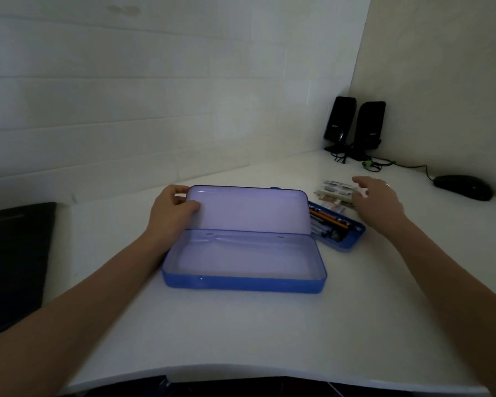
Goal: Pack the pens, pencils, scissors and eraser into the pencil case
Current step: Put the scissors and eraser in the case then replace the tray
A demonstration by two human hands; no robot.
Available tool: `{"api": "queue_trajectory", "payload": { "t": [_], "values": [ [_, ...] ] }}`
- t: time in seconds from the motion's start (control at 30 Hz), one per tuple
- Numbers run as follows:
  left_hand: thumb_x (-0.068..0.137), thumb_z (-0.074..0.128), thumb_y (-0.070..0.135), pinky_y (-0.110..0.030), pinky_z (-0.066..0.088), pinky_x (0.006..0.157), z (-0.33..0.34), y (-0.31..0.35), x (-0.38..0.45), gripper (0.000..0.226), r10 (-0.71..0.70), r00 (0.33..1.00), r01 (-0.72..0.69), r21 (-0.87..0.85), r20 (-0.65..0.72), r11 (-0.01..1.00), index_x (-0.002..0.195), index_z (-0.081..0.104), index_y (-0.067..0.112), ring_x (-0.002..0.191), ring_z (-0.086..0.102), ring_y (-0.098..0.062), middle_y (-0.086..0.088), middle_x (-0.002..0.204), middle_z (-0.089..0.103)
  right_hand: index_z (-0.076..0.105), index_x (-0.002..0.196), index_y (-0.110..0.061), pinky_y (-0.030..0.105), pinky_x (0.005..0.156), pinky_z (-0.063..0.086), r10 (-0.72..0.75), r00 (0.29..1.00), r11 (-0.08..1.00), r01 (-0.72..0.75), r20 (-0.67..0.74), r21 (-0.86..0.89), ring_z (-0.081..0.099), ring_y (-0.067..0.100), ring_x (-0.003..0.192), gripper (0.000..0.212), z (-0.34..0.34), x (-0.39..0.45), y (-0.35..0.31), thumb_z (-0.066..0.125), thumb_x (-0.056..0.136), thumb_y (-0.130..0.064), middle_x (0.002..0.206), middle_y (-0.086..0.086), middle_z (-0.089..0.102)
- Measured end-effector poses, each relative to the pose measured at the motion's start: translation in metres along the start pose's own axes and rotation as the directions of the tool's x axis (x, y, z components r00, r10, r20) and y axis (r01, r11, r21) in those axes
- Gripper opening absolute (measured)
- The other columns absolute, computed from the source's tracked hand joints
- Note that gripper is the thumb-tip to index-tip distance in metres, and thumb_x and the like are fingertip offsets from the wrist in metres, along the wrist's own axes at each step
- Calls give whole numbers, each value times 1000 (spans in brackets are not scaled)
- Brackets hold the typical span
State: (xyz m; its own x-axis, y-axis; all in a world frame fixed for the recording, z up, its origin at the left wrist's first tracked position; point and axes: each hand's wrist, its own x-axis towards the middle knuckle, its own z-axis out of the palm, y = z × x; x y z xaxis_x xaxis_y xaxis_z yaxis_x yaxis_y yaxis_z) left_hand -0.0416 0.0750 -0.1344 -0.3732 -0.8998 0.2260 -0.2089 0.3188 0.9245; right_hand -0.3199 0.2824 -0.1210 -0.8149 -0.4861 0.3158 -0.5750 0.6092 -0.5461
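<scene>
A blue translucent pencil case [245, 279] lies open on the white desk, its base bare inside and its lid [249, 209] standing up behind. My left hand [171, 214] grips the lid's left edge. Behind the case to the right, a blue tray [352, 239] holds several pens and pencils [328, 220]. Small pale items that look like erasers [334, 190] lie just beyond it. My right hand [377, 200] hovers over those items with fingers spread and nothing in it. I cannot make out scissors.
Two black speakers [355, 126] with cables stand in the far right corner. A black mouse [463, 187] lies at the right. A dark flat object [15, 262] sits at the left edge. The desk's front edge [241, 371] curves near me.
</scene>
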Motion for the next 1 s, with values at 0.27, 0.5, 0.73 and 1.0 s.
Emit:
{"api": "queue_trajectory", "payload": {
  "t": [0.27, 0.5, 0.73, 1.0],
  "values": [
    [74, 64, 14, -29, 44, 67, 4, 0, -4, 28, 34, 999, -34, -31, 17, 999, 100, 54, 15, 86, 58, -23, -7, 96, 60, 20, 144, -39, 57, 111, 21, 70, 945, 995, -41, 321, -96, 34, 33, 135, 89, 15, 31, 3, 46, 67, -77, 150, 8, 36],
    [79, 62, 6, -24, 43, 65, 4, 0, -2, 22, 21, 1000, -21, -32, 5, 999, 99, 54, 14, 84, 57, -23, -8, 96, 61, 57, 117, -8, 37, 88, 43, 92, 945, 964, -5, 315, -264, 54, 32, 108, 49, -4, 33, 13, 58, 87, -46, 118, 18, 59],
    [81, 60, 4, -23, 42, 63, 4, 2, -3, 21, 28, 1000, -28, -26, -1, 999, 98, 54, 15, 75, 55, -16, -3, 88, 60, 64, 84, -4, 36, 74, 50, 74, 976, 938, 2, 205, -348, 58, 29, 80, 24, -12, 27, 1, 70, 74, -25, 82, 13, 61],
    [81, 60, 5, -22, 41, 62, 4, 1, -2, 21, 31, 1000, -31, -13, 4, 999, 98, 53, 16, 71, 53, -8, 4, 82, 57, 60, 72, -21, 44, 83, 51, -58, 994, 965, 81, 98, -251, 61, 28, 83, 11, -14, 16, -18, 70, 74, -27, 86, 10, 66]
  ]
}}
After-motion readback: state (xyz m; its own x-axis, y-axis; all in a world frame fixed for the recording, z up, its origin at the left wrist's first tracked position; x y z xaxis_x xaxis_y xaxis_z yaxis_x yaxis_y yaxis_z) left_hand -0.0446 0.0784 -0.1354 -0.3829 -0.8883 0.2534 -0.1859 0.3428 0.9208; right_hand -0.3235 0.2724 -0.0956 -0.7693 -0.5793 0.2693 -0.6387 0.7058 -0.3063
